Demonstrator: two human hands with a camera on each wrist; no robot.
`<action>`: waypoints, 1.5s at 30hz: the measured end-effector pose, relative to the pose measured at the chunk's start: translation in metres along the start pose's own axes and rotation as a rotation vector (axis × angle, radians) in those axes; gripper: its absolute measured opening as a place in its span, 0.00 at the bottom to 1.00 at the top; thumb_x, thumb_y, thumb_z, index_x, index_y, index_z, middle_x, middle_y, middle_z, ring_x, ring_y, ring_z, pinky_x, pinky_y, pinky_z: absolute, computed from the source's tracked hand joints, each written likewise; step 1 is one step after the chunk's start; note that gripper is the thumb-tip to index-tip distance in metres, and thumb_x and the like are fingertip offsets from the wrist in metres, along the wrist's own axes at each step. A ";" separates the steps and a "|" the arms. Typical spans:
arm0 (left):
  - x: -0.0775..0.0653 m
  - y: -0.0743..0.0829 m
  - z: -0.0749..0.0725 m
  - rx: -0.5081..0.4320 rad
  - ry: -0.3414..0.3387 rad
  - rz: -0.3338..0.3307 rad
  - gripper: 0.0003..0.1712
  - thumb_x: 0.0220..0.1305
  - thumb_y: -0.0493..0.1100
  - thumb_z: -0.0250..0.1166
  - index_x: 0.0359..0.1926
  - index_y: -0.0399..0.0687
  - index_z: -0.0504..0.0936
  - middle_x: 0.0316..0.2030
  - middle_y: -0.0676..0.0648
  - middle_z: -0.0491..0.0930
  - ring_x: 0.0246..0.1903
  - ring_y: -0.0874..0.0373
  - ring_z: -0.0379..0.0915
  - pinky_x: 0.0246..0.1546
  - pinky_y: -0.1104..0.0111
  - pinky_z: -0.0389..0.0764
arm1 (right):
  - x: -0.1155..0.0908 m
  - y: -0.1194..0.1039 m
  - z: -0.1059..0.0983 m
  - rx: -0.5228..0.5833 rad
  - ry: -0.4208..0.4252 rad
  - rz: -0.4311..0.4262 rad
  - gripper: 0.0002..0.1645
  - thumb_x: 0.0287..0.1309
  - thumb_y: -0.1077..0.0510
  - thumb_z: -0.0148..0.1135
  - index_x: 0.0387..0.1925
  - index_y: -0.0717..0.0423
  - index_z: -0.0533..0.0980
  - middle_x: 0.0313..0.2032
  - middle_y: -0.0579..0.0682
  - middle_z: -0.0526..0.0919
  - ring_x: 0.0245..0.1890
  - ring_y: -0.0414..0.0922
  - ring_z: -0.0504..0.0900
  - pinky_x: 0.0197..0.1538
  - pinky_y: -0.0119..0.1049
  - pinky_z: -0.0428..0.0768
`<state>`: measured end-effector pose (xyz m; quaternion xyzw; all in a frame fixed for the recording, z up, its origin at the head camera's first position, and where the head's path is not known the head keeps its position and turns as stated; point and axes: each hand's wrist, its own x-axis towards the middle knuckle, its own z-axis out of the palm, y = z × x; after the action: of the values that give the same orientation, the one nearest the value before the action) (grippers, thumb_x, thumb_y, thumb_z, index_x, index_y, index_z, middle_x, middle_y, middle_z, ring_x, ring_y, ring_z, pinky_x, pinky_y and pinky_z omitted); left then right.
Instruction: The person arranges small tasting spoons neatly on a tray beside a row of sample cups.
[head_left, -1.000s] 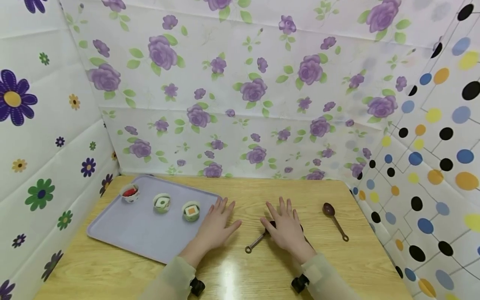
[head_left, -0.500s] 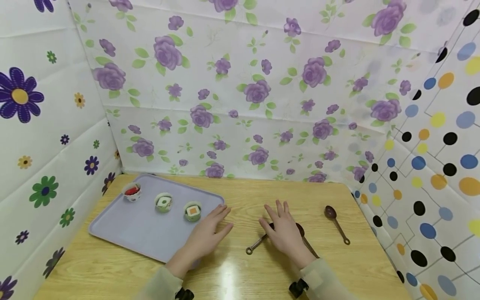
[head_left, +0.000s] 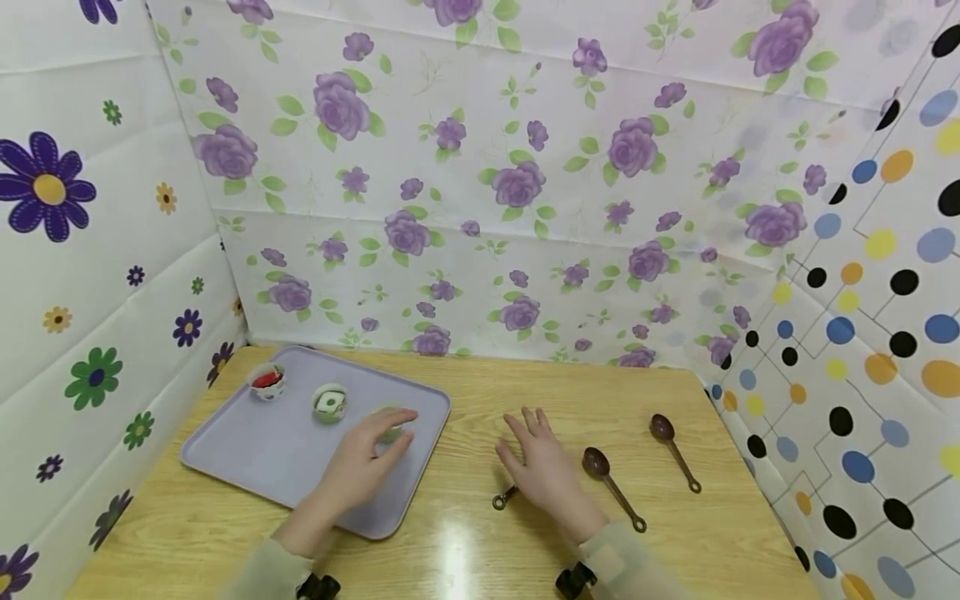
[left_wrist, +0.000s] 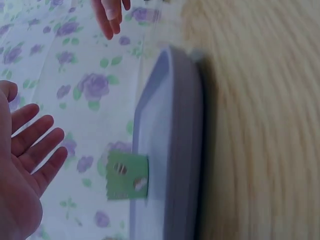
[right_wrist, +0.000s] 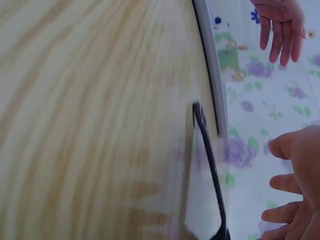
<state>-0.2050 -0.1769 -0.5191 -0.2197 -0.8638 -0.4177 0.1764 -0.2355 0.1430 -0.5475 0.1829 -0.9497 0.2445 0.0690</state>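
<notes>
My left hand [head_left: 356, 467] hovers over the right part of a lavender tray [head_left: 270, 454], fingers extended and thumb apart. It partly hides a small green cup [head_left: 388, 433]; in the left wrist view the scalloped cup [left_wrist: 127, 176] stands on the tray, apart from the hand. Farther left on the tray are a cup with a white piece [head_left: 330, 404] and a cup with something red [head_left: 267, 382]. My right hand [head_left: 547, 475], fingers spread, is over a dark brown spoon [head_left: 506, 497], whose bowl it covers. In the right wrist view the spoon's handle [right_wrist: 212, 165] lies below the hand, ungripped.
Two more brown spoons lie to the right: a nearer spoon [head_left: 613, 490] and a farther spoon [head_left: 677, 454]. All rests on a wooden table [head_left: 465, 550], enclosed by a floral cloth [head_left: 450, 208] behind and patterned cloths at both sides.
My left hand has moved left, from beside the tray's right edge to over the tray. My right hand has shifted slightly left, uncovering the middle spoon. The head view has shifted slightly.
</notes>
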 end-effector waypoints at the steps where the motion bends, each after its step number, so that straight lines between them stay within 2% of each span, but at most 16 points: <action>1: -0.001 -0.002 -0.005 0.014 0.024 0.006 0.18 0.78 0.43 0.67 0.64 0.49 0.85 0.62 0.46 0.85 0.62 0.48 0.81 0.61 0.46 0.82 | 0.000 -0.004 0.001 0.000 -0.006 -0.001 0.35 0.79 0.42 0.61 0.78 0.52 0.71 0.78 0.65 0.65 0.80 0.67 0.58 0.72 0.69 0.69; 3: -0.004 -0.008 -0.016 0.041 0.071 0.019 0.18 0.76 0.40 0.68 0.63 0.48 0.86 0.61 0.46 0.86 0.61 0.47 0.82 0.60 0.49 0.83 | 0.001 -0.013 0.003 0.008 -0.012 -0.016 0.35 0.79 0.42 0.61 0.78 0.53 0.71 0.77 0.63 0.68 0.80 0.65 0.60 0.72 0.67 0.70; 6: -0.009 -0.019 -0.032 0.081 0.125 0.024 0.18 0.75 0.39 0.69 0.62 0.47 0.87 0.59 0.47 0.87 0.59 0.47 0.83 0.58 0.59 0.84 | 0.003 -0.025 0.007 0.010 -0.015 -0.061 0.35 0.78 0.44 0.62 0.77 0.57 0.72 0.76 0.62 0.71 0.78 0.63 0.63 0.72 0.64 0.72; 9: -0.016 -0.032 -0.048 0.118 0.148 -0.005 0.18 0.75 0.39 0.69 0.63 0.45 0.86 0.59 0.45 0.87 0.59 0.46 0.83 0.58 0.61 0.82 | 0.004 -0.035 0.013 -0.006 -0.032 -0.109 0.37 0.77 0.44 0.63 0.76 0.61 0.71 0.75 0.63 0.71 0.78 0.64 0.64 0.73 0.62 0.72; 15: -0.031 -0.052 -0.080 0.185 0.143 -0.108 0.22 0.76 0.41 0.69 0.65 0.37 0.83 0.62 0.34 0.83 0.61 0.34 0.79 0.60 0.39 0.78 | 0.004 -0.055 0.026 -0.005 -0.140 -0.131 0.46 0.75 0.40 0.64 0.78 0.66 0.66 0.77 0.65 0.67 0.79 0.66 0.61 0.75 0.60 0.68; 20: -0.044 -0.062 -0.107 0.211 0.136 -0.175 0.26 0.75 0.41 0.70 0.68 0.35 0.80 0.64 0.31 0.81 0.63 0.29 0.75 0.60 0.33 0.74 | 0.002 -0.072 0.038 -0.019 -0.214 -0.121 0.52 0.73 0.35 0.64 0.80 0.67 0.62 0.79 0.65 0.64 0.80 0.65 0.59 0.76 0.58 0.68; 27: -0.057 -0.086 -0.144 0.262 0.044 -0.311 0.33 0.79 0.50 0.65 0.73 0.31 0.73 0.69 0.22 0.71 0.67 0.20 0.66 0.63 0.28 0.69 | 0.000 -0.090 0.052 -0.050 -0.242 -0.110 0.59 0.69 0.28 0.64 0.79 0.71 0.62 0.79 0.70 0.60 0.80 0.68 0.56 0.77 0.57 0.65; 32: -0.068 -0.106 -0.162 0.303 0.014 -0.390 0.35 0.81 0.51 0.62 0.71 0.24 0.71 0.68 0.18 0.69 0.66 0.17 0.64 0.62 0.27 0.68 | -0.002 -0.095 0.063 -0.065 -0.261 -0.089 0.66 0.65 0.20 0.60 0.79 0.71 0.61 0.80 0.71 0.57 0.81 0.68 0.53 0.79 0.55 0.62; 36: -0.074 -0.120 -0.172 0.346 -0.046 -0.427 0.39 0.82 0.50 0.61 0.72 0.16 0.65 0.67 0.13 0.64 0.65 0.14 0.61 0.63 0.25 0.66 | -0.003 -0.100 0.067 -0.037 -0.290 -0.070 0.72 0.62 0.17 0.60 0.81 0.71 0.56 0.81 0.70 0.55 0.82 0.66 0.51 0.81 0.54 0.60; 40: -0.081 -0.133 -0.180 0.379 -0.130 -0.466 0.44 0.82 0.49 0.60 0.74 0.12 0.55 0.69 0.10 0.55 0.68 0.11 0.52 0.66 0.24 0.58 | -0.004 -0.106 0.068 -0.011 -0.321 -0.049 0.77 0.58 0.14 0.60 0.82 0.71 0.53 0.82 0.70 0.53 0.83 0.65 0.49 0.81 0.53 0.58; 45: -0.091 -0.146 -0.185 0.363 -0.223 -0.533 0.50 0.85 0.53 0.53 0.75 0.10 0.42 0.70 0.07 0.42 0.71 0.11 0.40 0.70 0.24 0.49 | -0.007 -0.112 0.071 0.009 -0.351 -0.036 0.86 0.49 0.09 0.59 0.84 0.69 0.48 0.82 0.70 0.50 0.83 0.65 0.48 0.80 0.53 0.62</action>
<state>-0.1832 -0.4267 -0.5485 0.0044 -0.9651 -0.2619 0.0016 -0.1890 0.0194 -0.5614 0.2400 -0.9426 0.2119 -0.0944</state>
